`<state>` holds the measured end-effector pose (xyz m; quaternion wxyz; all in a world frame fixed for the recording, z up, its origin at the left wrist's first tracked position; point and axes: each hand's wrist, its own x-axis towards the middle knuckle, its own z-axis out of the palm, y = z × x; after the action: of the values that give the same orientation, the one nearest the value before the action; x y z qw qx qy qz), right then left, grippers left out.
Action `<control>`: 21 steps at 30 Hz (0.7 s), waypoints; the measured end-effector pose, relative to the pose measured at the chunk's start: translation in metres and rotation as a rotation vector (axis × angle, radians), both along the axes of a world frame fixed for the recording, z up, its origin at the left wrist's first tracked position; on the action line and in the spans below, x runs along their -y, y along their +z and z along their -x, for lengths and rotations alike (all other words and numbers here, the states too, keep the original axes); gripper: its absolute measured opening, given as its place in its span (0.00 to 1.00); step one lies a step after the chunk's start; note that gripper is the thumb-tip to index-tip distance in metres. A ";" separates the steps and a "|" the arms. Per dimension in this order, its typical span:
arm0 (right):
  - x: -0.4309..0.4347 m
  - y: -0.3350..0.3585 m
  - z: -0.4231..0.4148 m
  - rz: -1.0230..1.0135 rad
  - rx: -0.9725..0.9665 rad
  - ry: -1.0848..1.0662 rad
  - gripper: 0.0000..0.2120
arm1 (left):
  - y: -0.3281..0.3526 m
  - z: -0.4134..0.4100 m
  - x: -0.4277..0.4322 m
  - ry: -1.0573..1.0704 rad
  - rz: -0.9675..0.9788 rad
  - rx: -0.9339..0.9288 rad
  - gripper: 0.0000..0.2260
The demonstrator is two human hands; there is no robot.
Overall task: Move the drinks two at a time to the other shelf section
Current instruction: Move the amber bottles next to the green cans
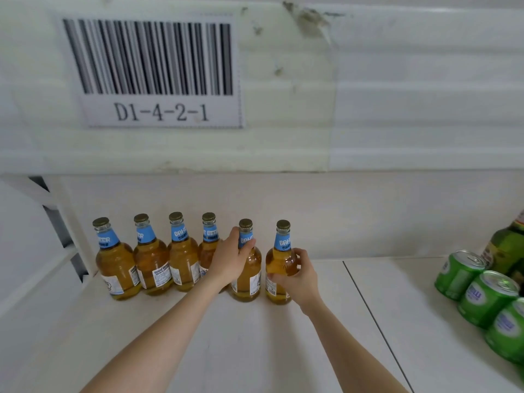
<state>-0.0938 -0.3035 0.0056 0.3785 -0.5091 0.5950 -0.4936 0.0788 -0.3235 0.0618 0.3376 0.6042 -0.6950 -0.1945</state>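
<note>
Several amber beer bottles with blue neck labels stand in a row on the white shelf (255, 336). My left hand (229, 259) wraps the shoulder of the fifth bottle (249, 282), which stands on the shelf. My right hand (297, 275) grips the body of the rightmost bottle (279, 251), also upright on the shelf. The other bottles (150, 265) stand to the left, untouched; the fourth is partly hidden behind my left hand.
Green cans (479, 293) lie stacked on the right shelf section past a seam (368, 313), with a green bottle (507, 248) behind them. A white frame post (71, 231) bounds the left side. A barcode label (158, 72) marked D1-4-2-1 hangs above.
</note>
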 end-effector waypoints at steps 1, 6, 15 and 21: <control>-0.005 -0.001 0.001 0.000 0.021 0.004 0.34 | -0.001 0.000 -0.006 -0.003 0.004 -0.007 0.15; -0.026 -0.003 0.004 -0.068 0.109 -0.012 0.36 | -0.004 0.000 -0.035 0.004 0.039 -0.079 0.13; -0.073 -0.002 0.016 -0.119 0.292 -0.030 0.32 | -0.009 -0.010 -0.067 0.153 0.005 -0.335 0.12; -0.101 0.000 0.030 -0.123 0.389 -0.031 0.26 | -0.010 -0.006 -0.087 0.152 -0.014 -0.370 0.11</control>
<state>-0.1237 -0.2023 0.0059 0.5091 -0.3708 0.5473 -0.5512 0.0851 -0.2369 0.0517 0.4691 0.6113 -0.5721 -0.2810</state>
